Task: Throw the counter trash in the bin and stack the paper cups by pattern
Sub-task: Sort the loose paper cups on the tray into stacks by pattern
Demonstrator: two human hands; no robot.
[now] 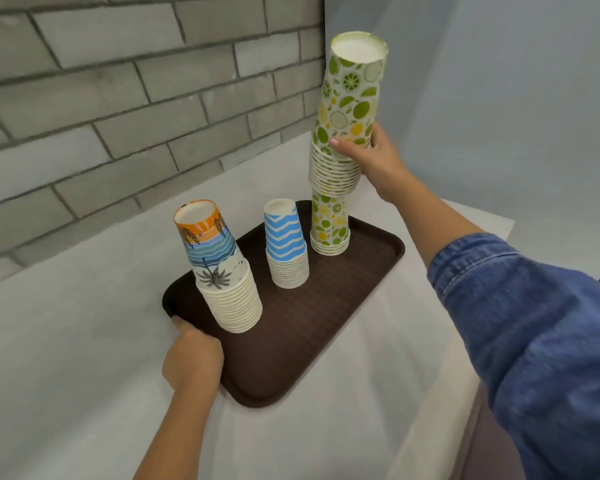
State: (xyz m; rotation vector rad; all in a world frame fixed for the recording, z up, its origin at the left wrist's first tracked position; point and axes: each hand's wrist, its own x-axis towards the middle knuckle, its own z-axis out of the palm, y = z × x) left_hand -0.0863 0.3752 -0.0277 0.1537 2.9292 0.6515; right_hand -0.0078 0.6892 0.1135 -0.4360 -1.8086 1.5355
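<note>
A dark brown tray [326,327] lies on the white counter and carries three upside-down cup stacks. At its left stands the orange-and-blue beach-pattern stack [219,268], in the middle the blue zigzag stack [284,244], at the far right a short lime-and-lemon stack [329,226]. My right hand [368,157] is shut on a taller lime-and-lemon stack [350,109], held over the short one with its lower rims slipped onto the short stack's top. My left hand [193,362] grips the tray's near left edge.
A grey brick wall runs behind the counter on the left, and a plain pale wall rises on the right. The counter's white cover [66,358] drops off at the right and near edges. My blue denim sleeve [534,341] fills the lower right.
</note>
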